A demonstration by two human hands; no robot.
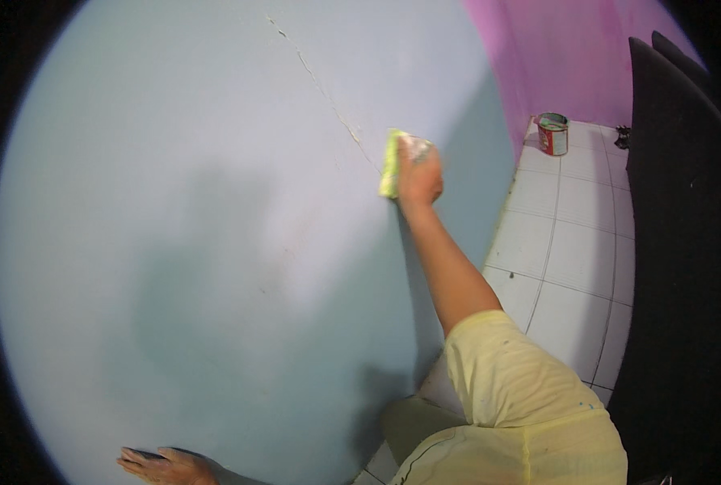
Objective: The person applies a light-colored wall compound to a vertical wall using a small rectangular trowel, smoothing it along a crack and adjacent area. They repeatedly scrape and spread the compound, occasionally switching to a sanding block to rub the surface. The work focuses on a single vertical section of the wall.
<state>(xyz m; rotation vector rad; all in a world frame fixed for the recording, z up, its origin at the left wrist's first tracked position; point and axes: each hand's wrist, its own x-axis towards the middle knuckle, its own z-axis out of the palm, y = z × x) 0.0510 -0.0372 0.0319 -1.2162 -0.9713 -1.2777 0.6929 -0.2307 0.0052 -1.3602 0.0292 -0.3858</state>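
Note:
A yellow-green flat pad (389, 165) is gripped in my right hand (420, 178) and held against the pale blue wall (215, 105). Its exact kind cannot be made out; a whitish, smeared part shows above my fingers. From the upper middle, a thin crack (321, 90) with rough whitish edges slants down across the wall to beside the pad. Low on the left, my left hand (166, 467) lies against the wall, fingers stretched out and holding nothing. The lower picture edge cuts off part of that hand.
A red and white paint can (552, 136) stands open on white floor tiles (530, 234) near the pink wall (570, 56). To its right lies a small dark object (622, 137). Tall black panels (683, 202) border the floor on the right.

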